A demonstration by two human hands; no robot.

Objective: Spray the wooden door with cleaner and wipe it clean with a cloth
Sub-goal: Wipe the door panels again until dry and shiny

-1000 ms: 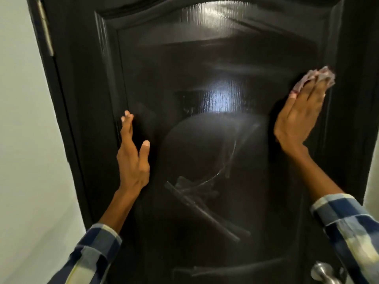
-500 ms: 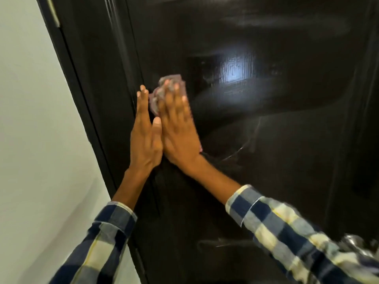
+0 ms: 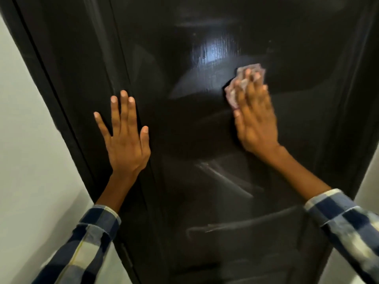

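The dark glossy wooden door [image 3: 205, 140] fills most of the head view, with wet streaks on its lower panel. My right hand [image 3: 256, 119] lies flat on the door's right half and presses a crumpled pinkish cloth [image 3: 232, 93] against it; the cloth shows above and left of my fingers. My left hand [image 3: 125, 138] rests flat on the door's left side, fingers spread, holding nothing. No spray bottle is in view.
A white wall [image 3: 26, 160] runs along the left of the dark door frame [image 3: 51, 89]. A strip of pale wall [image 3: 369, 177] shows at the right edge. Both sleeves are blue and white plaid.
My right hand has swept the cloth from beside my left hand across to the right half of the door. My left hand has stayed flat on the left side.
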